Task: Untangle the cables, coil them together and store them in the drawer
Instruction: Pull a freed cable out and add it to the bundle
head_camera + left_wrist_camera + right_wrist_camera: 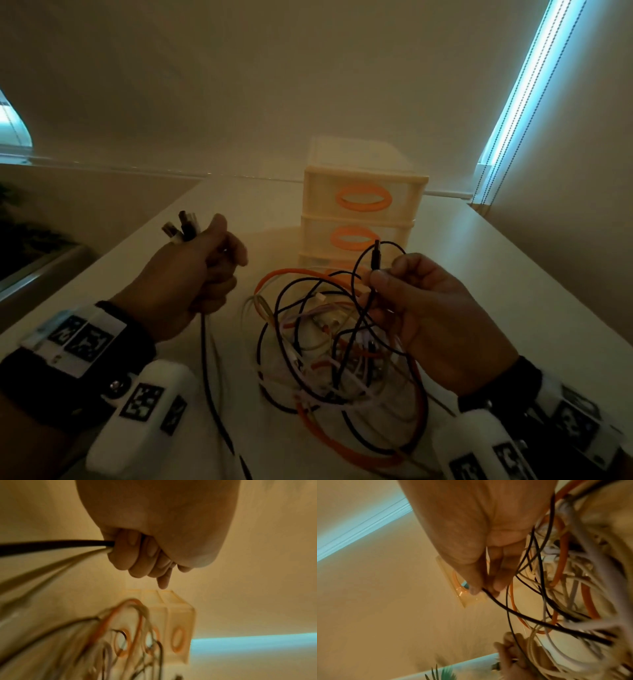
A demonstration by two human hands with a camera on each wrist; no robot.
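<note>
A tangle of black, orange and white cables (pixel 335 346) lies on the pale table (pixel 513 291) in front of a cream drawer unit (pixel 363 209) with orange oval handles. My left hand (pixel 202 274) is fisted round a bundle of cable ends whose plugs (pixel 183 226) stick out above it; a black and pale cables (pixel 56 546) run out below the fingers (pixel 137 555). My right hand (pixel 404 294) pinches a thin black cable (pixel 513 609) just below its plug (pixel 376 255), held upright over the tangle.
A wall and a drawn blind stand behind the drawer unit, with a bright window strip (pixel 527 85) at the right. The table's left edge (pixel 113 250) drops off toward a dark area with a plant. All three drawers are shut.
</note>
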